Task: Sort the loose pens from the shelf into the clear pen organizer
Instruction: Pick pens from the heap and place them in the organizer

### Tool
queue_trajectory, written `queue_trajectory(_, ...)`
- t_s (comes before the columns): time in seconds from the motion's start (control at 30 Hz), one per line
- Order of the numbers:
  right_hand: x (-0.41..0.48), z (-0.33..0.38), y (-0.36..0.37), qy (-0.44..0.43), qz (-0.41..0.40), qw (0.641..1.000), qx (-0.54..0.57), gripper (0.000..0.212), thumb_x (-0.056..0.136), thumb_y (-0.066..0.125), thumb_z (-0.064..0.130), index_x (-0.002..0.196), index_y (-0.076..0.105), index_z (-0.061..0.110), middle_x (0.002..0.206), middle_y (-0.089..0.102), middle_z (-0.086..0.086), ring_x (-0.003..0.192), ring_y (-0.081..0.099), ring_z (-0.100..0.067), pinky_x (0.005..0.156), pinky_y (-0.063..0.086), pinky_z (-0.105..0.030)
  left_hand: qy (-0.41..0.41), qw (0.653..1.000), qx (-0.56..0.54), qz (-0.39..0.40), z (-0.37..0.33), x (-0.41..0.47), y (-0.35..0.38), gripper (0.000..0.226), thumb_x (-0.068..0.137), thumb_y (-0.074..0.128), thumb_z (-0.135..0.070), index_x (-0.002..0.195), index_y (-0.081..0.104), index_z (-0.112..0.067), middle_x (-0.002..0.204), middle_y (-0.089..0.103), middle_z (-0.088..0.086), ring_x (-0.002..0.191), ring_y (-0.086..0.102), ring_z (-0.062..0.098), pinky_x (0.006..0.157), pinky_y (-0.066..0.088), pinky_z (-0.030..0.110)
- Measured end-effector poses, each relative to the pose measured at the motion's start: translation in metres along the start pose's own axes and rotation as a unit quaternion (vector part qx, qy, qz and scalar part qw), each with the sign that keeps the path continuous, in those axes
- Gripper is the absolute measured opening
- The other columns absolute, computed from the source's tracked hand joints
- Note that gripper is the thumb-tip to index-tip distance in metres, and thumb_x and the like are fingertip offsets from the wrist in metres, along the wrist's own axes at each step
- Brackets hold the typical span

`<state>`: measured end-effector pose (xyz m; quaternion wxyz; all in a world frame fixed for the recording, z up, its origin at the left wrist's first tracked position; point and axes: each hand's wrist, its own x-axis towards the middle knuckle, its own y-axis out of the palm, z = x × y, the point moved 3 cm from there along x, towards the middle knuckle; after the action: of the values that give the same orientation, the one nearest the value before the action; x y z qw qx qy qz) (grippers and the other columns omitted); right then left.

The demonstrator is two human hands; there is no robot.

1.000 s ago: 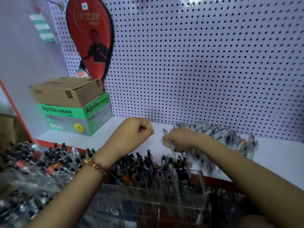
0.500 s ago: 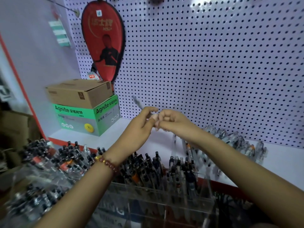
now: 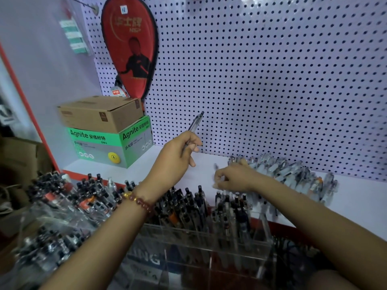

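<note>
Behind the clear pen organizer (image 3: 209, 248), a white shelf (image 3: 356, 206) is running under pegboard (image 3: 272, 80). The left hand (image 3: 178, 152) is gripping 1 pen (image 3: 195, 123) above the organizer, likely staging it for insertion. The right hand (image 3: 234, 177), curled and blurred, is hovering at the loose pens (image 3: 289, 172) behind the organizer; its grip cannot be told.

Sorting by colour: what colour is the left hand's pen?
The pen is clear with a dark top end; head view.
</note>
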<state>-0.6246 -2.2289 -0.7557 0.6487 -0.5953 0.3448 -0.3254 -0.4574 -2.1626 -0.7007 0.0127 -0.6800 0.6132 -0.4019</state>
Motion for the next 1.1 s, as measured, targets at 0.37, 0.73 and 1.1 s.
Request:
queue_trajectory(0.37, -0.021, 0.007, -0.06, 0.057, -0.18, 0.846, 0.498, 0.021, 0.091, 0.062, 0.008, 0.105, 0.048, 0.013, 0.086, 0.058, -0.004, 0.068, 0.054, -0.022, 0.073, 0.051, -0.039, 0.001, 1.0, 0.007, -0.028, -0.007, -0.002, -0.004, 0.017, 0.101, 0.041, -0.018, 0.098, 0.056, -0.024, 0.091, 0.061, -0.008, 0.07, 0.062, 0.007, 0.065, 0.047, 0.031)
queue_trajectory(0.73, -0.051, 0.093, -0.095, -0.062, -0.174, 0.754, 0.63, 0.016, 0.094, 0.06, 0.024, 0.098, 0.064, 0.009, 0.08, 0.066, -0.001, 0.06, 0.053, -0.011, 0.058, 0.045, -0.021, 0.058, 0.995, -0.065, -0.043, -0.039, -0.037, -0.036, 0.006, 0.098, 0.05, -0.02, 0.102, 0.046, -0.018, 0.092, 0.055, -0.016, 0.078, 0.063, 0.011, 0.061, 0.054, 0.03)
queue_trajectory(1.1, -0.058, 0.17, -0.081, -0.12, -0.097, 0.778, 0.609, 0.031, 0.101, 0.036, 0.036, 0.118, 0.058, 0.022, 0.063, 0.035, 0.004, 0.046, 0.033, -0.006, 0.046, 0.031, -0.02, 0.08, 0.996, -0.024, 0.001, -0.023, -0.121, -0.081, 0.029, 0.099, 0.038, -0.028, 0.121, 0.023, -0.04, 0.085, 0.052, -0.005, 0.063, 0.046, 0.023, 0.06, 0.04, 0.036)
